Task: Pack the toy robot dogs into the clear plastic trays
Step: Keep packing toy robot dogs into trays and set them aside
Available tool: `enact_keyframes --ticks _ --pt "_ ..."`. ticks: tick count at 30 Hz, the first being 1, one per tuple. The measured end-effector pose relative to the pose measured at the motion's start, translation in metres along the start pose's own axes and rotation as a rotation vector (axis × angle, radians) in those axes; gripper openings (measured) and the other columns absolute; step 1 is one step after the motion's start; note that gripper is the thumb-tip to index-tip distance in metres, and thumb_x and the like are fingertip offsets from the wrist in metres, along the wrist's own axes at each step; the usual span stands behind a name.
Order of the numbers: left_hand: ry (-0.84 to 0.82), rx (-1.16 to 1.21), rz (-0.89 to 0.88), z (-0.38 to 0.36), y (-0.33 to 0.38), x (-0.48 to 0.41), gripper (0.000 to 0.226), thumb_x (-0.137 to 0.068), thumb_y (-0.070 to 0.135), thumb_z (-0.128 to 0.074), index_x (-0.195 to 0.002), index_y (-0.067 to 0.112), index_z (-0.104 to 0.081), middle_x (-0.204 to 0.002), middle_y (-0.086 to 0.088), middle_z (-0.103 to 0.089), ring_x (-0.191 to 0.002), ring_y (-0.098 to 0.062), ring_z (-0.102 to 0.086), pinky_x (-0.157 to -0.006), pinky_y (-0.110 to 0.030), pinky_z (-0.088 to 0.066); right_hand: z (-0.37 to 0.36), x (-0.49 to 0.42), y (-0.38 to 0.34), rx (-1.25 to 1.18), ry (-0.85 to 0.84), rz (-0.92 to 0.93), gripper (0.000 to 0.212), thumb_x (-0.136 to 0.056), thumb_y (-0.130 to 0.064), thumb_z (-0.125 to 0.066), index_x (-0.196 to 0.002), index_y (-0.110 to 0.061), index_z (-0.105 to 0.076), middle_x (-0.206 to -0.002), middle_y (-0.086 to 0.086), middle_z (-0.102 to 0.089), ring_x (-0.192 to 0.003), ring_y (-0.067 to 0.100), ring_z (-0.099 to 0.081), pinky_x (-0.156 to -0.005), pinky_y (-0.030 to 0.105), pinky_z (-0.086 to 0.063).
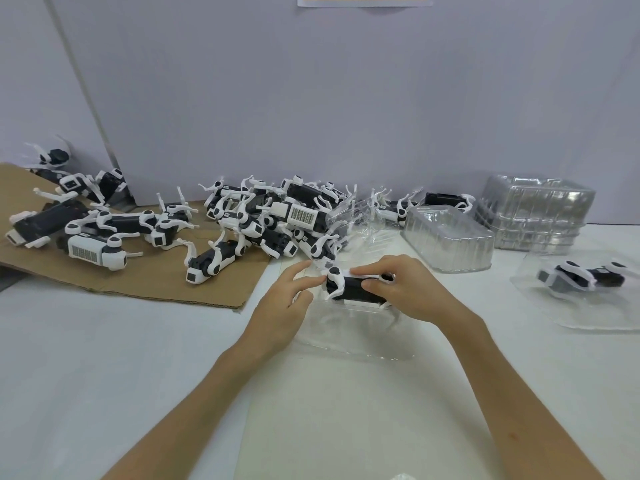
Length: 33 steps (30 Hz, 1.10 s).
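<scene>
Nearest the camera, two bare forearms reach forward over the white table (104,358) and meet at one black-and-white plastic toy robot dog (349,289). My right hand (405,292) grips its body, fingers curled over the top and thumb on the near side. My left hand (282,303) is spread, its straight fingertips touching the dog's head end and gripping nothing. The dog sits directly over a clear moulded plastic tray (346,337) lying flat on the table. I cannot tell whether it is fully seated, since the plastic is hard to read.

To do this step well, I would fold the white legs in against the body and line the dog up with the tray's cavity. Then I would press down evenly with both hands, never forcing a leg.

Further right, well apart from my hands, a second dog (581,277) lies in its own clear tray (588,317). Beyond, an upturned clear tray (450,240) stands beside a stack of clear trays (533,213). Farthest left, the heap of unpacked dogs (277,216) spreads over a sheet of brown cardboard (156,282).
</scene>
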<state>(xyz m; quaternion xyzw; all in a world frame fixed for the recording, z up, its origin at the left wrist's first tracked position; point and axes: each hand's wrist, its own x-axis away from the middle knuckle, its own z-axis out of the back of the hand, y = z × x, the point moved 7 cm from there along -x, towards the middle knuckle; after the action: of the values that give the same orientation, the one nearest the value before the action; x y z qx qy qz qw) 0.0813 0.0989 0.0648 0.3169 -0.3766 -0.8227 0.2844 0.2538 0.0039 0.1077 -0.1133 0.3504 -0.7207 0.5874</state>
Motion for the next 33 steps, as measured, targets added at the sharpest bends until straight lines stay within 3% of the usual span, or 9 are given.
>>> enact_keyframes --ticks 8,13,16,20,23,26,29,31,33 --pt "0.010 -0.020 0.011 0.000 0.000 0.001 0.052 -0.084 0.028 -0.033 -0.125 0.032 -0.065 -0.147 0.021 -0.036 -0.129 0.009 -0.032 -0.103 -0.019 -0.024 0.001 0.001 -0.001 -0.033 0.137 -0.020 0.014 -0.090 -0.023 -0.070 -0.098 -0.031 -0.078 -0.102 -0.014 -0.073 -0.097 0.005 -0.062 -0.093 0.029 -0.048" --pt "0.116 -0.070 0.124 0.009 -0.010 0.001 0.055 -0.091 0.039 -0.038 -0.146 0.032 -0.041 -0.148 0.015 -0.041 -0.126 -0.010 -0.049 -0.098 -0.033 -0.038 0.016 0.005 0.000 0.139 0.395 -0.051 0.023 -0.097 -0.041 -0.056 -0.110 -0.029 -0.070 -0.118 -0.007 -0.063 -0.111 0.017 -0.058 -0.102 0.046 -0.040" --pt "0.083 -0.095 0.328 0.008 -0.029 0.001 0.054 -0.101 0.041 -0.038 -0.153 0.025 -0.034 -0.159 0.005 -0.035 -0.143 -0.018 -0.034 -0.115 -0.042 -0.025 0.018 0.004 0.027 0.102 0.277 -0.310 0.049 -0.100 -0.056 -0.034 -0.125 -0.022 -0.060 -0.127 0.002 -0.058 -0.118 0.025 -0.055 -0.102 0.047 -0.039" --pt "0.013 -0.161 0.365 0.006 -0.029 0.001 0.055 -0.102 0.054 -0.027 -0.149 0.029 -0.042 -0.155 0.008 -0.042 -0.144 -0.019 -0.033 -0.119 -0.045 -0.018 0.017 0.008 0.052 0.123 0.126 -0.515 0.076 -0.095 -0.071 -0.018 -0.109 -0.013 -0.066 -0.106 0.006 -0.066 -0.099 0.027 -0.058 -0.081 0.039 -0.037" --pt "0.012 0.020 0.339 0.003 -0.026 0.002 0.056 -0.101 0.056 -0.037 -0.151 0.032 -0.035 -0.153 0.004 -0.044 -0.142 -0.018 -0.038 -0.118 -0.044 -0.024 0.010 0.005 0.049 -0.040 0.089 -0.468 0.076 -0.091 -0.076 -0.024 -0.122 -0.018 -0.062 -0.118 0.001 -0.062 -0.109 0.026 -0.058 -0.090 0.038 -0.039" --pt "0.105 0.284 0.303 0.011 -0.019 0.004 0.061 -0.088 0.065 -0.054 -0.141 0.038 -0.040 -0.142 0.001 -0.053 -0.130 -0.019 -0.052 -0.101 -0.036 -0.041 0.003 0.005 0.037 -0.260 0.038 -0.345 0.079 -0.082 -0.083 -0.034 -0.145 -0.037 -0.043 -0.143 -0.013 -0.048 -0.127 0.019 -0.051 -0.109 0.042 -0.036" --pt "0.204 0.431 0.304 0.024 -0.016 0.007 0.064 -0.071 0.067 -0.067 -0.125 0.042 -0.044 -0.135 0.003 -0.057 -0.113 -0.019 -0.063 -0.080 -0.034 -0.054 -0.001 0.004 0.023 -0.362 -0.034 -0.222 0.085 -0.075 -0.087 -0.043 -0.150 -0.052 -0.024 -0.147 -0.023 -0.036 -0.119 -0.004 -0.055 -0.101 0.032 -0.042" --pt "0.226 0.438 0.283 0.027 -0.016 0.007 0.075 -0.066 0.064 -0.074 -0.129 0.039 -0.040 -0.136 0.007 -0.054 -0.114 -0.016 -0.061 -0.088 -0.039 -0.055 -0.004 0.003 0.014 -0.357 -0.078 -0.149 0.089 -0.072 -0.089 -0.048 -0.149 -0.058 -0.016 -0.144 -0.027 -0.031 -0.115 -0.022 -0.047 -0.096 0.025 -0.043" --pt "0.243 0.415 0.265 0.027 -0.017 0.007 0.087 -0.063 0.061 -0.077 -0.135 0.035 -0.036 -0.135 0.011 -0.052 -0.109 -0.005 -0.061 -0.097 -0.041 -0.051 -0.007 0.002 0.009 -0.316 -0.074 -0.115 0.093 -0.068 -0.088 -0.055 -0.147 -0.062 -0.012 -0.149 -0.024 -0.032 -0.112 -0.014 -0.054 -0.100 0.031 -0.043"
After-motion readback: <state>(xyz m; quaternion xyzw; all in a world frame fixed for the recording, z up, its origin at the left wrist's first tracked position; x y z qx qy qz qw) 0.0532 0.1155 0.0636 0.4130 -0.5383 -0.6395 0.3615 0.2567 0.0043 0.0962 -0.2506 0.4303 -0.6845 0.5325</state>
